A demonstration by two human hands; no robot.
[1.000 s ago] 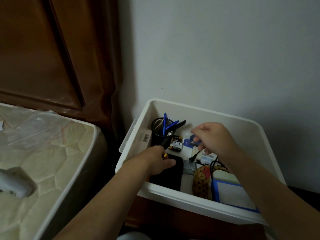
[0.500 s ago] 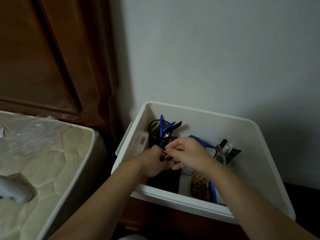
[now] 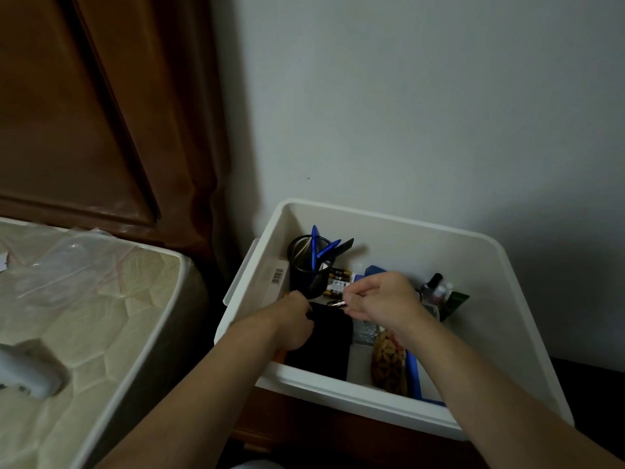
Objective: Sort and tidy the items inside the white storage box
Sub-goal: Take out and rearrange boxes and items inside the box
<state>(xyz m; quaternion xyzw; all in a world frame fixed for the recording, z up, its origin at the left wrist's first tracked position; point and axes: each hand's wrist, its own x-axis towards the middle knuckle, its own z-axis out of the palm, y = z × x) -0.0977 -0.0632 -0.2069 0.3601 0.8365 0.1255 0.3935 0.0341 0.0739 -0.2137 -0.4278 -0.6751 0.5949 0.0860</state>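
Well to the left of both hands lay the bed [image 3: 101, 319], with a clear plastic bag [image 3: 67, 265] on it, and neither had shifted. The left hand [image 3: 291, 321] had drawn back from where the two hands met half a second before and sat low in the white box [image 3: 338, 392], fingers curled down on the top edge of a flat black pouch [image 3: 324, 340]; whether it truly gripped the pouch or only pressed on it could not be told. Just beyond that hand stood a black pen cup [image 3: 306, 265] with blue pens, unmoved. Between the hands, a pack of batteries [image 3: 338, 282] had come back into sight. The right hand [image 3: 382, 302] had shifted right and pinched a small metal clip [image 3: 337, 303] between thumb and fingertips, the other fingers loosely bent. To the near side of that hand stood a patterned pouch [image 3: 389, 360], and to its right a few small bottles [image 3: 434, 287]. It seemed the clip had passed from left to right hand, so one loose piece was ready to be placed, and the sorting looked only partly done.
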